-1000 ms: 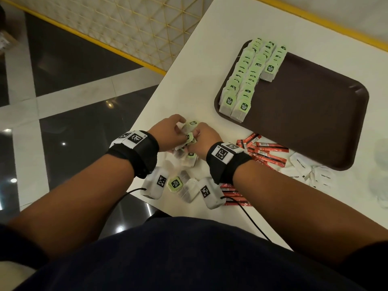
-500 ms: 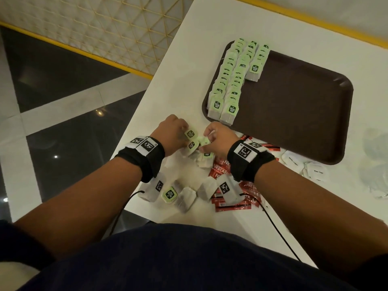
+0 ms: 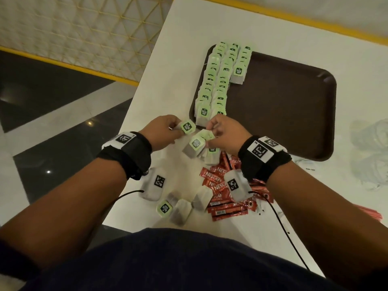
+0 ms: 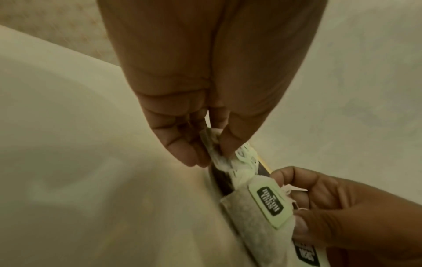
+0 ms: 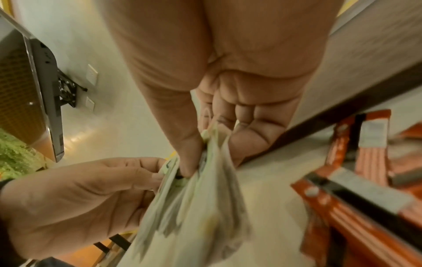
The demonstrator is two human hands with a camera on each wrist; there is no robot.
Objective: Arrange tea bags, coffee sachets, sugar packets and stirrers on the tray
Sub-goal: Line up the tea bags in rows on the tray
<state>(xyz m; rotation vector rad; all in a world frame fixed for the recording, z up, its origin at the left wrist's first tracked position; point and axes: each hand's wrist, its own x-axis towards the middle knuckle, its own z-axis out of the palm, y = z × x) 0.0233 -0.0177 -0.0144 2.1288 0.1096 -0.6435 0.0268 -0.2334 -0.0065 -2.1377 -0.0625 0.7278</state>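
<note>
Fingers (image 4: 182,153) of the left hand (image 3: 161,132) pinch one tea bag (image 3: 186,127) by its green tag, just off the tray's (image 3: 294,114) near corner, above the desk (image 3: 174,85). Right hand (image 3: 225,133) grips a bunch (image 3: 199,148) by the tags, pouches hanging down toward the coffee sachets (image 3: 218,185). Featherlight, soft, floppy things, likely tangled by their strings, so hold at the stiff tag, not the paper. Rows (image 3: 218,80) on the tray run lengthwise away from the person, tags facing up. Loose bags (image 3: 182,208) lie near the desk edge.
</note>
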